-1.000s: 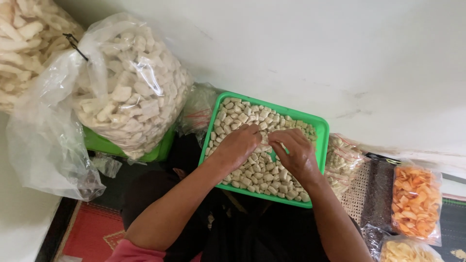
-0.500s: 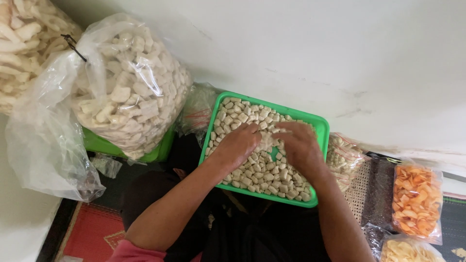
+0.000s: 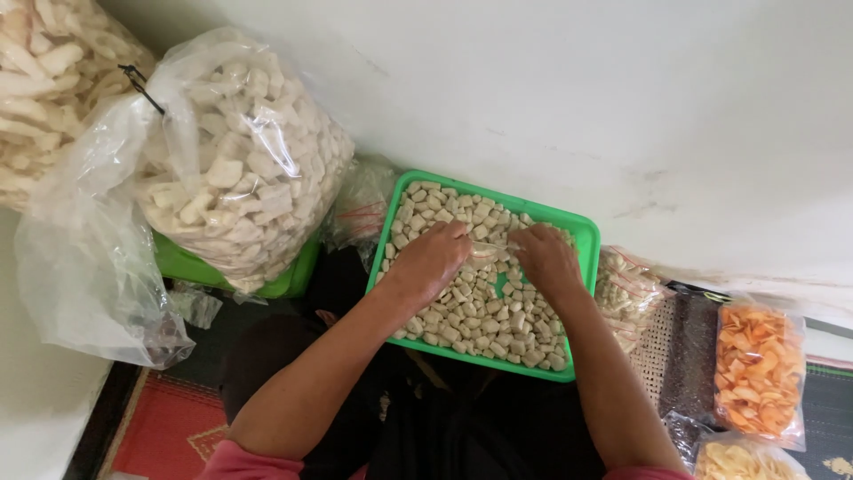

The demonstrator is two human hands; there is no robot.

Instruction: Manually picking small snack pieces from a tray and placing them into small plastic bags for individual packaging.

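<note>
Both hands, left and right, sort pale crackers in a green tray, fingers pinching one piece together at 12 o'clock; separating it seems to need gentle pressure.

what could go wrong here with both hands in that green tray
The green tray seems to rest on the person's lap, not on a firm surface, so a shift could tip it and scatter the pale pieces. The left hand and right hand work close together near the far rim, where pieces might get pushed over. The large clear bag bulges beside the tray and may slump against it.
</note>
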